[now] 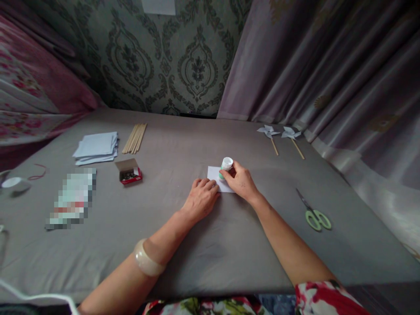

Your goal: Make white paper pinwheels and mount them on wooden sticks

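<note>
A small white sheet of paper (214, 172) lies on the cloth in front of me. My left hand (202, 195) rests palm down at its left edge, fingers lying over the paper's side and slightly bent. In my right hand (242, 180) is a small white-and-green bottle (227, 163), gripped between thumb and fingers over the sheet. The bottle's white end points up; its lower end is partly behind my thumb, so I cannot tell whether it touches the paper.
Green-handled scissors (313, 214) lie to the right. Two paper pinwheels (268, 131) on sticks are at the back right. Leftward are wooden sticks (135, 138), a paper stack (96, 146), an open small red box (130, 176), a blurred packet (72, 199) and a tape roll (15, 183).
</note>
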The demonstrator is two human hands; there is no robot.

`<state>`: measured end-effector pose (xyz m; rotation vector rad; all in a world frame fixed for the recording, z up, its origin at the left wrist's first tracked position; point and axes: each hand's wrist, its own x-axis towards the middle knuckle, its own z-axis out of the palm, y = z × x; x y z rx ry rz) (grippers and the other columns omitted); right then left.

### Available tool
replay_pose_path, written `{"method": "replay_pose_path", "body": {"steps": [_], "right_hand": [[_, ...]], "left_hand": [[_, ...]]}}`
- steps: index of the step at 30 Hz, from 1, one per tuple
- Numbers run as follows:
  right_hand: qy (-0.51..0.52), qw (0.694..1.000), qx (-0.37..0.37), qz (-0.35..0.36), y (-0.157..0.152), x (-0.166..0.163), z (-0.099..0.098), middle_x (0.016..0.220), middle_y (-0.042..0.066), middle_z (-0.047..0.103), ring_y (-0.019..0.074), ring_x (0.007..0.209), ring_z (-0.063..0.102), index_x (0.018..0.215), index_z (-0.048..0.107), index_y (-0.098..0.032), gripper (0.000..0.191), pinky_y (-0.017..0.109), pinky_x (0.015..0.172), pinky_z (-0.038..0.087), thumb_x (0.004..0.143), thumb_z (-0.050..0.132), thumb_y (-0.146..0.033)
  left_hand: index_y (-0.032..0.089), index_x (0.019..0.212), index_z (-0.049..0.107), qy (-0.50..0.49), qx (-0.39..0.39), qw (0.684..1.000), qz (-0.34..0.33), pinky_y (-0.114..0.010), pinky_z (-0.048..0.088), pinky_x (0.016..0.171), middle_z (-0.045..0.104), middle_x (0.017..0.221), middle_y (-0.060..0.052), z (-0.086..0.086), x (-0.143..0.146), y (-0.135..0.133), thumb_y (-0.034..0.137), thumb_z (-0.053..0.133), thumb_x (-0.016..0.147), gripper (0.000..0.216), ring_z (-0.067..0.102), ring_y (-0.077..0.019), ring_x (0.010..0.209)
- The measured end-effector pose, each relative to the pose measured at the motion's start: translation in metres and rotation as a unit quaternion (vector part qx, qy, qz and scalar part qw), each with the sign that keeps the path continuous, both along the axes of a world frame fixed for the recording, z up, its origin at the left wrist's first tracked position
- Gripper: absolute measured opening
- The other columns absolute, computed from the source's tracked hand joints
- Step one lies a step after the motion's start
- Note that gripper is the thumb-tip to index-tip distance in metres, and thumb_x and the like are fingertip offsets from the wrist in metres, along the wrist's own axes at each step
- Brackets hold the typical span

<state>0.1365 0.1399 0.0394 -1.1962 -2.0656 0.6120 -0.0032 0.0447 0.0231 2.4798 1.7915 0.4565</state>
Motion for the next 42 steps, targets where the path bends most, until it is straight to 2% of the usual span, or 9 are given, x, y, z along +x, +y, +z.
{"method": "replay_pose_path", "body": {"steps": [6,10,15,22,26,31,37,39,42], "right_hand": [[0.002,1.000,0.008,-0.004,0.000,0.000,-0.004,0.063,0.002,0.060,0.0152,0.056,0.053,0.080,0.058,-0.018,0.024,0.026,0.058,0.042,0.074,0.061,-0.040],[-0.001,1.000,-0.005,0.003,0.000,-0.001,-0.003,0.062,0.001,0.059,0.0145,0.054,0.053,0.081,0.058,-0.017,0.023,0.026,0.058,0.041,0.075,0.061,-0.039],[-0.025,1.000,0.006,0.014,0.000,-0.001,-0.008,0.060,0.001,0.059,0.0153,0.054,0.053,0.081,0.058,-0.018,0.020,0.026,0.057,0.040,0.078,0.060,-0.038],[-0.031,0.997,-0.007,0.075,0.001,0.005,-0.008,0.080,0.008,0.069,0.0196,0.071,0.064,0.091,0.059,-0.017,0.018,0.028,0.067,0.046,0.082,0.057,-0.032],[-0.050,0.995,-0.016,0.089,0.001,0.009,-0.003,0.084,0.009,0.070,0.0199,0.073,0.065,0.098,0.061,-0.017,0.021,0.028,0.069,0.047,0.083,0.057,-0.030],[-0.044,0.995,-0.020,0.083,0.004,0.012,-0.004,0.083,0.009,0.070,0.0204,0.073,0.066,0.099,0.061,-0.016,0.022,0.030,0.070,0.048,0.083,0.057,-0.030],[0.084,0.996,-0.030,0.015,0.013,0.018,-0.013,0.089,0.010,0.071,0.0209,0.077,0.067,0.094,0.061,-0.017,0.027,0.031,0.073,0.051,0.083,0.056,-0.041],[0.092,0.995,-0.028,-0.001,0.012,0.018,-0.014,0.087,0.010,0.071,0.0213,0.075,0.067,0.094,0.061,-0.017,0.028,0.032,0.072,0.051,0.082,0.056,-0.042],[0.073,0.997,-0.031,0.008,0.007,0.013,-0.013,0.084,0.010,0.070,0.0219,0.073,0.066,0.093,0.061,-0.016,0.029,0.033,0.071,0.051,0.082,0.055,-0.042]], "left_hand": [[0.019,0.111,0.057,0.001,0.005,1.000,0.004,-0.045,0.035,0.097,0.060,0.118,-0.010,-0.005,-0.003,0.003,0.030,0.040,0.094,0.026,0.050,-0.0262,0.113],[0.021,0.118,0.055,0.001,0.023,1.000,-0.018,-0.049,0.029,0.106,0.055,0.127,-0.011,-0.011,-0.007,0.005,0.031,0.037,0.095,0.031,0.045,-0.0260,0.123],[0.023,0.121,0.055,0.007,0.023,0.999,-0.030,-0.051,0.027,0.109,0.053,0.130,-0.012,-0.011,-0.008,0.006,0.031,0.035,0.096,0.034,0.046,-0.0258,0.125],[0.024,0.124,0.054,0.020,0.026,0.999,-0.027,-0.052,0.024,0.110,0.054,0.130,-0.012,-0.012,-0.008,0.007,0.031,0.038,0.095,0.034,0.047,-0.0253,0.125],[0.023,0.124,0.053,0.021,0.037,0.999,-0.029,-0.052,0.023,0.111,0.054,0.129,-0.012,-0.014,-0.009,0.007,0.031,0.038,0.095,0.034,0.047,-0.0256,0.125],[0.024,0.121,0.055,0.019,0.032,0.999,-0.026,-0.054,0.023,0.110,0.054,0.128,-0.012,-0.012,-0.008,0.006,0.031,0.037,0.095,0.033,0.046,-0.0258,0.125],[0.026,0.122,0.054,-0.009,0.001,1.000,-0.027,-0.058,0.025,0.106,0.044,0.140,-0.014,-0.013,-0.010,0.008,0.031,0.039,0.093,0.033,0.044,-0.0287,0.127],[0.026,0.123,0.053,-0.007,-0.008,0.999,-0.030,-0.059,0.026,0.104,0.040,0.144,-0.013,-0.014,-0.012,0.009,0.032,0.040,0.093,0.034,0.043,-0.0306,0.127],[0.027,0.122,0.053,-0.009,-0.012,0.999,-0.036,-0.060,0.023,0.105,0.042,0.143,-0.011,-0.014,-0.013,0.011,0.034,0.040,0.092,0.034,0.039,-0.0315,0.129]]}}
